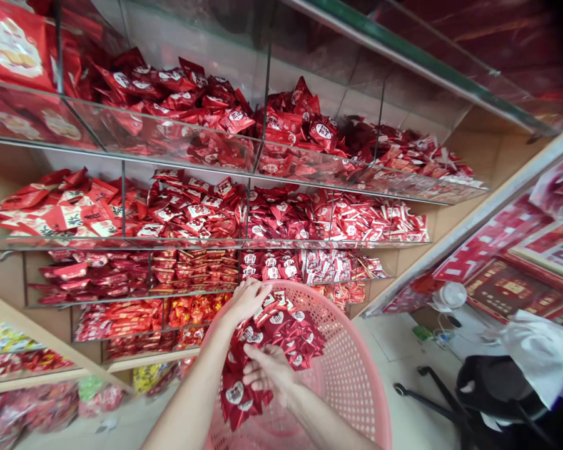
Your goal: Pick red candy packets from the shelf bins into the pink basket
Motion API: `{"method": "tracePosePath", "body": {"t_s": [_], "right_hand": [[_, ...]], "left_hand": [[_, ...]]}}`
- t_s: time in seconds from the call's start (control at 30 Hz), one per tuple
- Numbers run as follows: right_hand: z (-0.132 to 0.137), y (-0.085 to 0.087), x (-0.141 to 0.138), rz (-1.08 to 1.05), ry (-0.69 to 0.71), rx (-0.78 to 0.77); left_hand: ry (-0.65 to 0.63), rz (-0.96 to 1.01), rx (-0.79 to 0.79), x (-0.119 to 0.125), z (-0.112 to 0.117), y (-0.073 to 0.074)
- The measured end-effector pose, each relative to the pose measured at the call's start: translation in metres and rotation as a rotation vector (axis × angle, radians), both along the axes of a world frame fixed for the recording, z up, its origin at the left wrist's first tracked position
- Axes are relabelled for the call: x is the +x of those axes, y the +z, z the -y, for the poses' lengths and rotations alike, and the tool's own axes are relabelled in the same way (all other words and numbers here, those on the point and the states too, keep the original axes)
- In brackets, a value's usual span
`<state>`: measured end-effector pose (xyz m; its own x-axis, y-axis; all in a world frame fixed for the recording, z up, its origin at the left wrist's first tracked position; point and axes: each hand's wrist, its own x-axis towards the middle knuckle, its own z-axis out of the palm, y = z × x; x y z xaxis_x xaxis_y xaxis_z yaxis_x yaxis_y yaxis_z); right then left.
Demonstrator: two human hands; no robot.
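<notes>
A pink perforated plastic basket [356, 375] is in front of me, below the shelves. Dark red snack packets [304, 334] with white oval labels lie in a heap against its far and left side. My left hand [248, 303] is at the far left rim, its fingers curled over the edge, their tips partly hidden. Inside the basket, my right hand [272, 374] is among the packets, thumb apart from loosely bent fingers. More packets [241, 397] lie just under and left of it.
Glass-fronted shelves [187, 240] with dividers hold many red packets [197, 203]. To the right, a black chair [497, 387] carries a white cloth [539, 350], near red boxes [511, 287]. Filled plastic bags [42, 406] sit on the floor at lower left.
</notes>
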<state>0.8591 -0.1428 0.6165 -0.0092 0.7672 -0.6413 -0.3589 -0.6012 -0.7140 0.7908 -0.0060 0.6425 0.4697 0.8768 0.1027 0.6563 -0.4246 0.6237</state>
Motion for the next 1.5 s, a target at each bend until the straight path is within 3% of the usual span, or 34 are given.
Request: {"method": "tracePosePath", "body": {"t_s": [0.33,0.6,0.87,1.1,1.27,1.5], "right_hand": [[-0.010,0.000,0.007,0.072,0.059,-0.033],[-0.016,-0.002,0.016,-0.082,0.264,-0.123],[-0.029,0.008,0.027,-0.175,0.258,-0.229],[-0.033,-0.001,0.032,-0.239,0.323,-0.185],[-0.028,0.002,0.031,-0.279,0.228,-0.207],[-0.007,0.011,0.039,-0.019,0.197,-0.092]], "left_hand": [[0.003,0.014,-0.016,0.000,0.001,0.001],[0.008,0.016,-0.015,0.000,0.002,0.002],[0.004,0.024,0.004,0.001,0.001,-0.003],[0.013,0.042,-0.003,0.001,0.003,-0.001],[0.014,0.042,-0.008,0.001,0.003,0.000],[0.017,0.046,-0.007,0.000,0.005,0.001]]}}
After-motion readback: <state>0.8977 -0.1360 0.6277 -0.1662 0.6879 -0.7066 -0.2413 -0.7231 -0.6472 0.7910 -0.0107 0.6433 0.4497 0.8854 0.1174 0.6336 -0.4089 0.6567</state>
